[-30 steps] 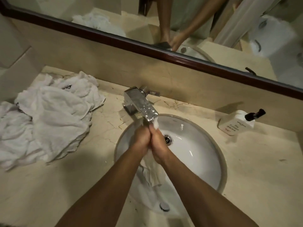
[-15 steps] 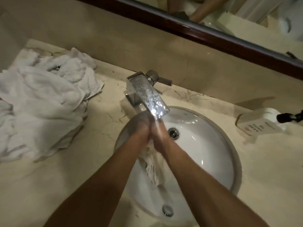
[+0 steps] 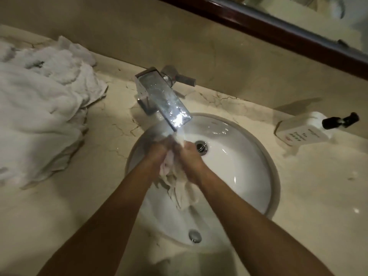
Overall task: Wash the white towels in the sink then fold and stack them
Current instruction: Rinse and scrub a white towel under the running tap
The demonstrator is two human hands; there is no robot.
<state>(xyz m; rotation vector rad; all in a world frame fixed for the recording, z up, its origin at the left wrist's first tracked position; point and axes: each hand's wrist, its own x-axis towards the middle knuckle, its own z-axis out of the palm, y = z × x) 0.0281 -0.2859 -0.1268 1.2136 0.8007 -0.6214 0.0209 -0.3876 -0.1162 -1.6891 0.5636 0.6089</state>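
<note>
So the wet towel [image 3: 180,188] is bunched up between both hands, right over the sink [image 3: 249,176] and just under the tip of the faucet [image 3: 163,100]. The left hand [image 3: 157,154] and right hand [image 3: 190,158] are pressed close together with fingers curled in around the cloth, squeezing it from both sides. The loose end hangs down from the hands into the bowl, all wrinkly and twisted.

The sink is a round white undermount bowl with the drain [image 3: 201,147] just right of the hands and a small round overflow hole [image 3: 194,236] on the near wall. The faucet is a chunky square chrome one, angled out over the rim, with a lever handle [image 3: 184,79] sticking out to the right at the back. Its spout is glittery bright, looks like water on it.

On the left side of the counter [image 3: 318,196] there's a big rumpled pile of white towels [image 3: 39,116], well apart from the sink. Over on the right, near the wall, a white soap bottle [image 3: 304,129] with a black pump sits by itself.

The counter is cream marble with dark crack-like veins, same stone going up the backsplash [image 3: 179,40]. A dark wood mirror frame [image 3: 278,30] runs across the top right. Lighting's pretty dim and yellowish.
</note>
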